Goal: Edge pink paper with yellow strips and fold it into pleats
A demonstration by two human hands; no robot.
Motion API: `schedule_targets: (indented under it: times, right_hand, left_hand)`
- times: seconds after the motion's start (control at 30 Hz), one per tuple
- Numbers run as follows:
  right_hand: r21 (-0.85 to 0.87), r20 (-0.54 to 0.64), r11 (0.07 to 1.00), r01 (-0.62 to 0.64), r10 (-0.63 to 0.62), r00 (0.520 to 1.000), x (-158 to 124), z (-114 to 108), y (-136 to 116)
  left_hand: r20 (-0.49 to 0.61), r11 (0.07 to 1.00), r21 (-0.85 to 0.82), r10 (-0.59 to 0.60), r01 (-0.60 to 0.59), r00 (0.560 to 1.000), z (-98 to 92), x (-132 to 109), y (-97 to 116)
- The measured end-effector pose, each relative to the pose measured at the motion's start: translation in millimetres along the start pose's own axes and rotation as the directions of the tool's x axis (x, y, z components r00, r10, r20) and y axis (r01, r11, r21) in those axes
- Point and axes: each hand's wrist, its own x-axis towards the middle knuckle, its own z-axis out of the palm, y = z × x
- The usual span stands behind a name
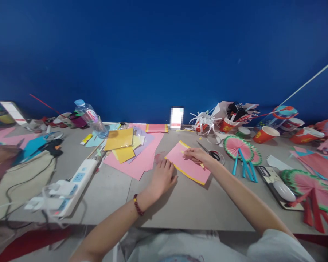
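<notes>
Sheet point(192, 165) is flat on the worktop point(112, 193) between the two hands: pink, matte, thin paper by the look of it, roughly rectangular, set askew. Smooth yellow band point(190, 177) along its near edge. A narrow yellow strip point(202, 165) shows along the far edge, partly under the right hand.

Left hand point(164, 174): at the sheet's left corner, fingers slightly bent, side by side, gripping nothing I can see. Right hand point(198, 156): over the far edge, thumb and forefinger close together at the strip. Can't tell if they pinch it or just press.

Doing it well, my view: left fingers pin the corner with light, flat pressure so the sheet can't swivel. Strip parallel to the edge, smoothed from one end to the other, no sideways drag. Thin paper probably creases easily, so pads rather than nails.

Right of the sheet: scissors point(214, 155), metal blades, dark handles; then a pleated pink fan point(239, 149), green scalloped rim, blue legs. Left of it: loose pink stock point(150, 156) and a glossy gold packet point(118, 139). Beyond it: a pink piece point(157, 128) with yellow edges.
</notes>
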Motion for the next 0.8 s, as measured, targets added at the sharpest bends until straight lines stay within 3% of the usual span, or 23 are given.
schedule_targets:
  times: [0.2, 0.33, 0.5, 0.8]
  right_hand:
    - [-0.01, 0.075, 0.999, -0.054, 0.054, 0.996, -1.0, 7.2, -11.7]
    - [-0.137, 0.153, 0.99, -0.029, 0.05, 0.987, 3.2, 28.4, -22.9]
    - [-0.329, 0.105, 0.944, -0.033, 0.071, 0.992, 9.2, 52.8, -32.4]
    - [-0.41, 0.155, 0.912, -0.011, 0.082, 0.985, 18.8, 52.4, -28.3]
  left_hand:
    - [0.006, 0.997, 0.074, -0.008, 0.007, 1.0, 4.5, -13.8, 5.0]
    - [0.0, 0.992, 0.12, -0.033, 0.033, 0.999, 4.4, -18.3, 9.7]
    - [-0.024, 0.989, 0.123, -0.083, 0.085, 0.996, 5.7, -19.3, 16.4]
    - [-0.075, 0.992, 0.096, -0.07, 0.077, 0.995, 7.9, -25.4, 23.0]
